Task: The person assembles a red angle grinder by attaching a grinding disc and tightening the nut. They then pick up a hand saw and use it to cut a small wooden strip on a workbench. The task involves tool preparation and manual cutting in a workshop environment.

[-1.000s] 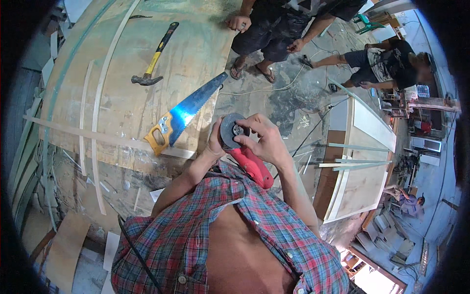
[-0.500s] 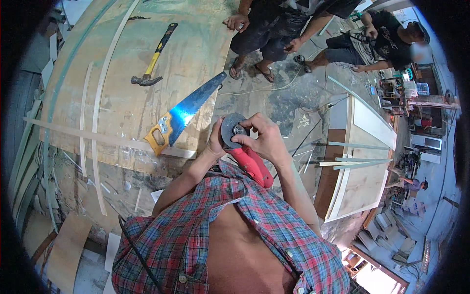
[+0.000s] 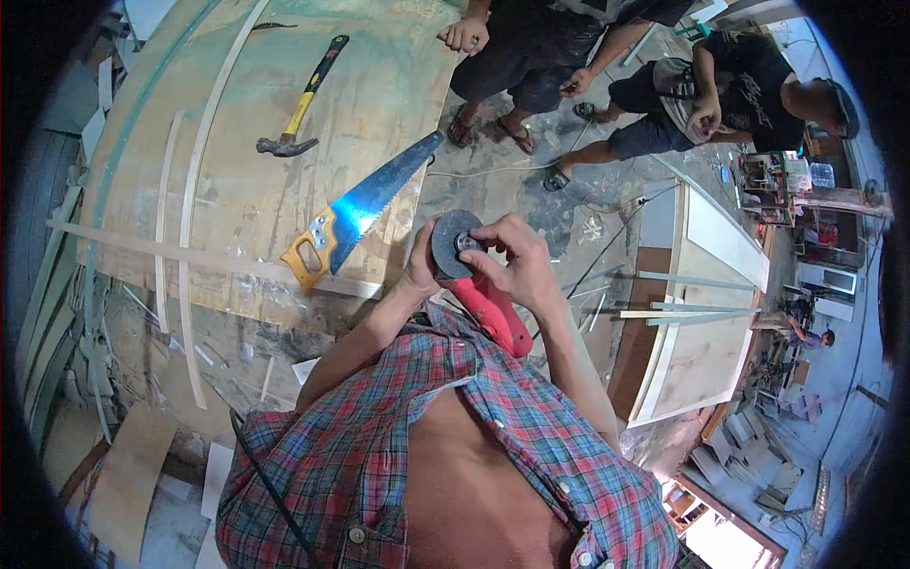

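Note:
A red angle grinder (image 3: 495,313) is held up in front of my chest, its dark grey disc (image 3: 449,241) facing me. My left hand (image 3: 422,270) grips the grinder's head beside the disc. My right hand (image 3: 517,266) curls over the top, its fingertips pinching the hub at the disc's centre. A black cable (image 3: 270,488) runs down across my open plaid shirt.
A handsaw with a yellow handle (image 3: 355,213) and a hammer (image 3: 301,100) lie on a large curved plywood panel (image 3: 237,180) to my left. Two other people (image 3: 664,76) are at the top, one standing, one crouching. A white-edged panel (image 3: 701,313) stands on my right.
Both hands keep the grinder in the same place. The crouching person at the top right has shifted left, nearer the standing one.

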Motion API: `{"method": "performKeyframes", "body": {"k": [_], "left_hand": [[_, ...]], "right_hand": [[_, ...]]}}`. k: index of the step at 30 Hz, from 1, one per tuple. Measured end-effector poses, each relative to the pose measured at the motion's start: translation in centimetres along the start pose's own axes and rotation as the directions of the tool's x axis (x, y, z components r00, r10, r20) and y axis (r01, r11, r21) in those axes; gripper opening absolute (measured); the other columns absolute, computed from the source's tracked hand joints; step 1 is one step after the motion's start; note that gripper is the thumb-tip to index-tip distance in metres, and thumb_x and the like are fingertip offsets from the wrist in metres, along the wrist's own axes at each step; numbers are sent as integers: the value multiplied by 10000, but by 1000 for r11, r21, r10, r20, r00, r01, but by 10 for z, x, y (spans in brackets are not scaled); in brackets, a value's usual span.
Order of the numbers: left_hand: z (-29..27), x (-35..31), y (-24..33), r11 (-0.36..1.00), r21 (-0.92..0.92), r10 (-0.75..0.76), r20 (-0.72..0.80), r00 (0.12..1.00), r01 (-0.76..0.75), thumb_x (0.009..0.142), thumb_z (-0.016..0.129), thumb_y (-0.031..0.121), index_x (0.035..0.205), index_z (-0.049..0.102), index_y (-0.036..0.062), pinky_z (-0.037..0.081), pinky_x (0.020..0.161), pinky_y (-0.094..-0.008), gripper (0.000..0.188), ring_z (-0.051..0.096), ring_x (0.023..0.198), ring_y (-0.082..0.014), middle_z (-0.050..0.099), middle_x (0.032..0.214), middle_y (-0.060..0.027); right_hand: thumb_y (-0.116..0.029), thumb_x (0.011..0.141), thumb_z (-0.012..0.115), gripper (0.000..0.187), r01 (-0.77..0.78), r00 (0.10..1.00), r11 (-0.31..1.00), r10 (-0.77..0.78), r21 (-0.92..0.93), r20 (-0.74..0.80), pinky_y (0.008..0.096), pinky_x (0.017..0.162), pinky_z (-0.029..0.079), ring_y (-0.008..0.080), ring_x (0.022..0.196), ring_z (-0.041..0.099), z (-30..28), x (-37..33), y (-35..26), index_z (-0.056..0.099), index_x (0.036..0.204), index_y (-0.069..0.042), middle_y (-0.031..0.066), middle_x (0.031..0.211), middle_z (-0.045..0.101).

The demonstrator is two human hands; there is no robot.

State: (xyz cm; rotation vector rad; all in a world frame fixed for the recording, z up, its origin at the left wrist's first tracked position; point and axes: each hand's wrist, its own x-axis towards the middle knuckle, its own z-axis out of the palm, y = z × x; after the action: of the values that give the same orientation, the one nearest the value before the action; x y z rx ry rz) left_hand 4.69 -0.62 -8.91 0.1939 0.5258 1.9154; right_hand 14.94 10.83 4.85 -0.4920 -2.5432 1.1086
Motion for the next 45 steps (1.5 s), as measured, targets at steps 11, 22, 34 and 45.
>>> {"method": "performKeyframes", "body": {"k": [11,22,34,45], "left_hand": [[3,-4,7,1000,14,-26,-96,995,28,1008,364,616,1282,550,62,526,945,-377,645,648,1055,-218,643,1171,-98],[-2,-5,9,998,-20,-63,-142,988,61,1023,325,603,1310,560,45,512,993,-388,670,641,1105,-229,653,1210,-109],[1,-4,8,999,-14,-44,-43,998,43,1011,355,620,1332,520,56,512,980,-395,670,633,1100,-223,627,1228,-101],[-11,1,2,999,-5,-40,-63,997,39,1005,378,615,1315,551,49,531,955,-399,669,651,1075,-221,653,1206,-103]], "right_hand": [[-138,913,660,162,-85,995,995,87,46,-40,351,627,487,239,709,622,2,-12,-3,689,1039,-39,131,857,645],[-161,932,650,144,-145,988,989,147,36,-52,363,636,500,297,682,638,8,-17,-4,701,968,-31,155,791,637],[-163,959,617,210,-233,971,971,235,-47,39,325,727,523,237,755,672,0,-21,-6,707,1086,-22,158,867,693],[-199,921,678,215,-225,971,969,232,105,-61,362,669,504,270,721,656,9,-36,6,685,1045,-24,145,832,673]]}}
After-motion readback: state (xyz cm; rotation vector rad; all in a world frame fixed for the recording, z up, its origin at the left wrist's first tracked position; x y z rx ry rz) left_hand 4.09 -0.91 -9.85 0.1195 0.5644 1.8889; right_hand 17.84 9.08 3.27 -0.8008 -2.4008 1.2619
